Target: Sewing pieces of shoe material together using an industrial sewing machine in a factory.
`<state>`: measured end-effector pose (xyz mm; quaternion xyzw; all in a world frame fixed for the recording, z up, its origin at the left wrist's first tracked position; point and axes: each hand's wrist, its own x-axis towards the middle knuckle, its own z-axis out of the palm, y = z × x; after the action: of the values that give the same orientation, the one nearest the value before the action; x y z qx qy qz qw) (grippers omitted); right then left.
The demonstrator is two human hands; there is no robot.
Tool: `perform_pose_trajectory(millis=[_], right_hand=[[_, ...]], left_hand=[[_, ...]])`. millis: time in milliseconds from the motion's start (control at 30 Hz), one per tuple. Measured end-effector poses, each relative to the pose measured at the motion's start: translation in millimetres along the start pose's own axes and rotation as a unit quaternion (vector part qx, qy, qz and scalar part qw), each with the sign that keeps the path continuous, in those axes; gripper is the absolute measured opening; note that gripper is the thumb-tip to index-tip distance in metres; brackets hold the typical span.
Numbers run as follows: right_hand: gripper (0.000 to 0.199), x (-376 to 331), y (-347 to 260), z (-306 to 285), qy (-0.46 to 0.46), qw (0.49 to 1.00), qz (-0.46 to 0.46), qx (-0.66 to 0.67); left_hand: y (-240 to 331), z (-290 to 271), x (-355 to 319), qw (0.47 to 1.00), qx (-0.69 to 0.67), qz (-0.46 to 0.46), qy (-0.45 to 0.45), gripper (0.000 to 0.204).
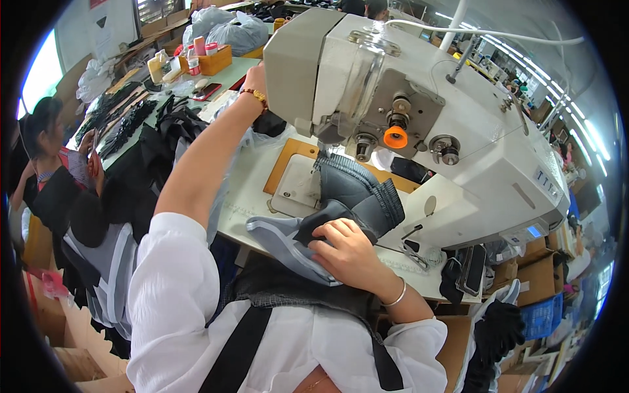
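A dark grey padded fabric piece (350,187) with gathered elastic edges lies on the sewing machine's bed, under the needle area. Its near end carries a lighter grey band (275,236). My right hand (344,252) rests on this near end, fingers curled over the cloth and gripping it. Raised at the far left side of the white sewing machine (498,124) is my left hand (254,78). It reaches behind the machine's head, which hides its fingers, so what it touches cannot be seen.
Dark fabric pieces (157,137) heap at the left, where another person (56,144) works. A wooden box (216,60) with bottles stands farther back. A phone (470,268) lies right of the machine, near small scissors (413,245). Black gloves (495,334) pile up at lower right.
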<state>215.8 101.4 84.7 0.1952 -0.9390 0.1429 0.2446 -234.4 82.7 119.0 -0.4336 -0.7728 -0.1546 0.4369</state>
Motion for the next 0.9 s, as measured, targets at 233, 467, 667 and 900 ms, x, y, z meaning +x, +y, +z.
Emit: perform_pose_trajectory(millis=[233, 467, 667, 900], right_hand=[[0.021, 13.6, 0.2, 7.4, 0.017, 1.000, -0.007, 0.016], [0.023, 17.1, 5.6, 28.6, -0.001, 0.999, 0.004, 0.032], [0.025, 18.5, 4.3, 35.4, -0.024, 0.998, 0.006, 0.050], [0.026, 17.6, 0.4, 35.3, -0.043, 0.995, 0.021, 0.085]], left_hand=[[67.6, -108.3, -46.5, 0.989, -0.025, -0.125, -0.071, 0.013], [106.1, -156.5, -125.3, 0.979, 0.026, -0.203, -0.022, 0.018], [135.8, -119.0, -163.6, 0.949, 0.002, -0.135, -0.286, 0.020], [104.0, -71.2, -188.7, 0.805, -0.501, -0.309, -0.071, 0.041]])
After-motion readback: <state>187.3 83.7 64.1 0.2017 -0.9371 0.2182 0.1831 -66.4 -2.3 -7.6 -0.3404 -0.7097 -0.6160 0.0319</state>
